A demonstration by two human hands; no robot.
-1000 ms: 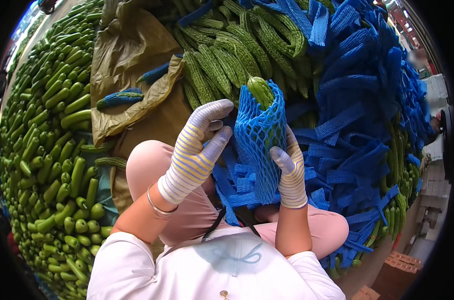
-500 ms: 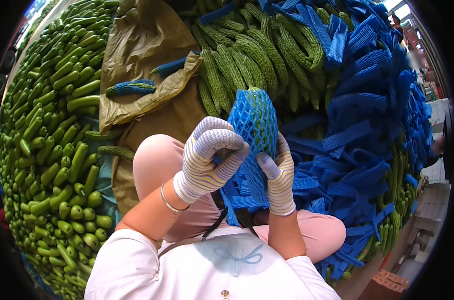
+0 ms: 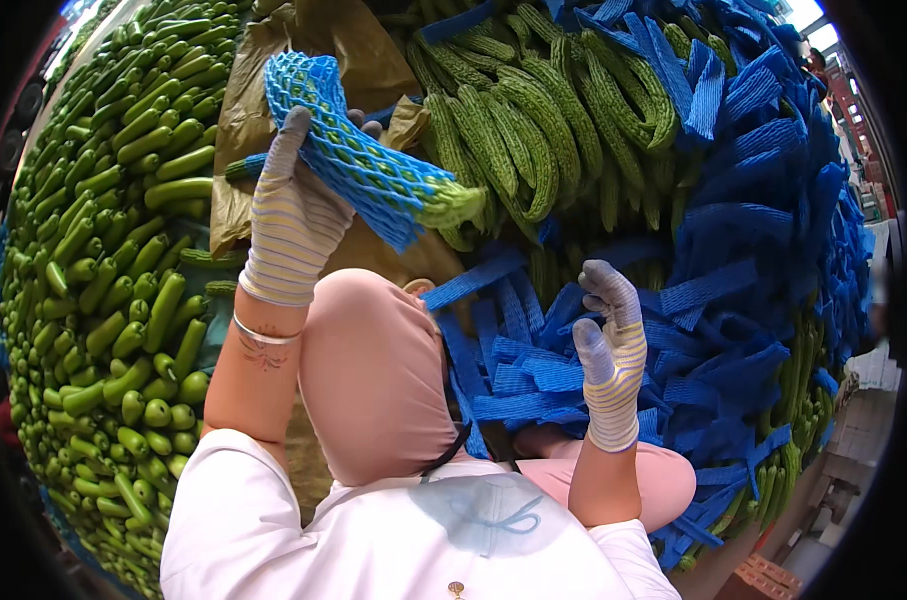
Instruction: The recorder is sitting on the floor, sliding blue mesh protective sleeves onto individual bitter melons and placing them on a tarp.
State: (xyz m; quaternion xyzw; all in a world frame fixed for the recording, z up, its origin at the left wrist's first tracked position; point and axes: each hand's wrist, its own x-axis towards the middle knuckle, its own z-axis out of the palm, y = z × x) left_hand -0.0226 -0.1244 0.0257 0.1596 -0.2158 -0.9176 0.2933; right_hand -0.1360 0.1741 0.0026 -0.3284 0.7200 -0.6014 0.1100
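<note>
Gourd [image 3: 451, 203], pale green and ridged, sits inside a blue net [image 3: 363, 170] in the person's left hand [image 3: 301, 215], over the brown paper [image 3: 318, 45] and slanting from upper left to lower right. Its bare end pokes out of the net at the lower right, in front of the edge of the gourd pile [image 3: 518, 140]; at the upper left the net's end spreads loose. The left hand is closed around the netted gourd, thumb on the near side, fingertips showing past the far edge. Whether net and paper touch cannot be told.

The right hand [image 3: 613, 350] holds nothing: its fingers are bent, and the thumb stands apart from them. It is in front of a heap of flat blue nets [image 3: 543, 375], well apart from the gourd. Both hands wear striped gloves with grey fingertips, and a bangle [image 3: 265, 330] circles the left wrist.

Just left of the left hand, part of another netted gourd [image 3: 243, 168] shows on the paper. Smooth green vegetables [image 3: 123, 345] cover the left side. More nets [image 3: 738, 235] lie thick on the right. Nearest the camera are a pink knee [image 3: 373, 380], a white shirt [image 3: 238, 530] and a pale blue mask [image 3: 483, 510].
</note>
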